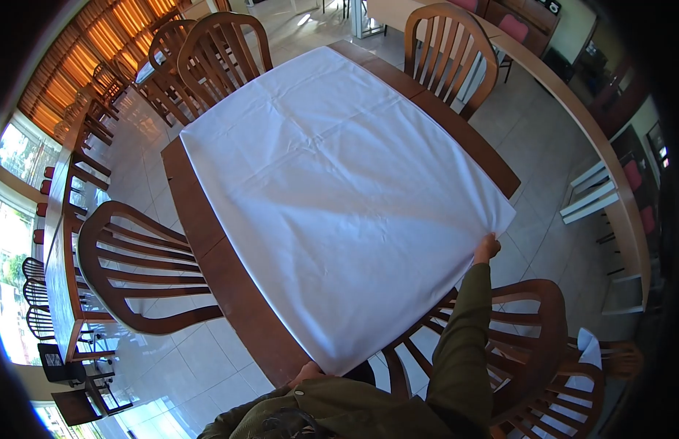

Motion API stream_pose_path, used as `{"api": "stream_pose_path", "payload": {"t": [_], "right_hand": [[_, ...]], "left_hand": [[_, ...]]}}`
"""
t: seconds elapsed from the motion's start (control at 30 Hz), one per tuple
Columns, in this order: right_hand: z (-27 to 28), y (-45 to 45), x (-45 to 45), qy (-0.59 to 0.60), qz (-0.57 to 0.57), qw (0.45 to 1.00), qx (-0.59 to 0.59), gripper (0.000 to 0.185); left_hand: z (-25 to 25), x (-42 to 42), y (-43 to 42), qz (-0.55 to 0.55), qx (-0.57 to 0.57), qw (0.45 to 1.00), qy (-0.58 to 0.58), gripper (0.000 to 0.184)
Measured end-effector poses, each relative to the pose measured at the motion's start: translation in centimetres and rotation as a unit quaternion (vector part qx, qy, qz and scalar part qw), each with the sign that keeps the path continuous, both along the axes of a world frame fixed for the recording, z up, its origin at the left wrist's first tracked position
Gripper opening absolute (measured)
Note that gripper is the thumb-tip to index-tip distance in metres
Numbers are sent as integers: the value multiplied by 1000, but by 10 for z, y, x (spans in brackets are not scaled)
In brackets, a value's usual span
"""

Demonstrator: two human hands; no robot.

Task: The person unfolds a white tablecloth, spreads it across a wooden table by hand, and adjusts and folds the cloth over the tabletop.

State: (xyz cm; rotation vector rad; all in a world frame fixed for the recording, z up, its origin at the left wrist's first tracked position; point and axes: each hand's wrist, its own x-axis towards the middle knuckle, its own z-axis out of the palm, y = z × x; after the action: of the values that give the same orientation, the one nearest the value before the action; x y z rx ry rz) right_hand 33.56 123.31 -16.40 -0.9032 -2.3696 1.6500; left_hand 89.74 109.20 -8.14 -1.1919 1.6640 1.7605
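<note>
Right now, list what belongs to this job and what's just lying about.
In the job: white cloth; table beneath it; right hand, gripping the cloth's edge; left hand, by its near corner.

Just around: wooden chairs; orange curtains; curved counter.

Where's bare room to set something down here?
Two bare wood strips on the table: left, between white cloth and left chair; right, between cloth and the far-right chair. The cloth's middle is bare too, lightly creased. Crowded: near right, where the right hand holds the cloth near bunched chairs; also the near corner, at the left hand.
</note>
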Motion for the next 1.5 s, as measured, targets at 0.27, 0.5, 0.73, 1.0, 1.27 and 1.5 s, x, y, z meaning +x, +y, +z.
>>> {"api": "stream_pose_path", "payload": {"t": [0.27, 0.5, 0.73, 1.0, 1.27, 1.5], "right_hand": [[58, -32, 70, 4, -3, 952, 306, 41], [24, -48, 123, 51, -29, 996, 66, 41], [-8, -41, 159, -16, 27, 980, -199, 71], [31, -55, 225, -8, 19, 987, -161, 75], [22, -53, 232, -76, 21, 996, -43, 75], [64, -53, 232, -11, 35, 900, -433, 62]], "left_hand": [[-34, 6, 24, 53, 0, 999, 7, 27], [-18, -12, 29, 46, -24, 997, -52, 29], [-57, 6, 34, 144, 166, 975, -24, 33], [1, -12, 30, 389, 369, 837, 107, 44], [-23, -10, 33, 353, 317, 879, 60, 41], [25, -16, 25, 365, 293, 863, 187, 52]]}}
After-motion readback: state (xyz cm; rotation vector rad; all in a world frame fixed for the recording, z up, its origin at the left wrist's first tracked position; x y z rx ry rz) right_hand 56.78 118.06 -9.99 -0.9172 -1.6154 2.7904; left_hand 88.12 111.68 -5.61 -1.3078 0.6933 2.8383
